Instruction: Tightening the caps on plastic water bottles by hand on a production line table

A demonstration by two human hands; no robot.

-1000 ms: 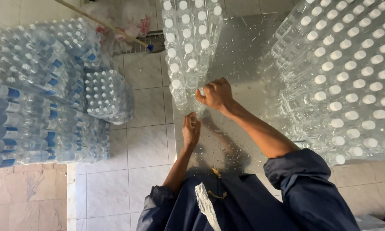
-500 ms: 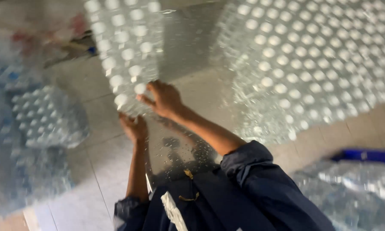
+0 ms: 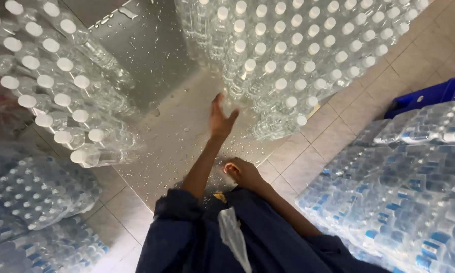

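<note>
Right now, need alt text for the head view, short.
Seen from above, a person in dark blue sleeves reaches the left hand, fingers spread and holding nothing, toward a block of white-capped clear water bottles on a wet steel table, while the right hand rests at the table's near edge. More bottles stand at left, and shrink-wrapped bottle packs lie on the tiled floor.

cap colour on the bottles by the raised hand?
White caps on clear bottles, next to the left hand; head view.
</note>
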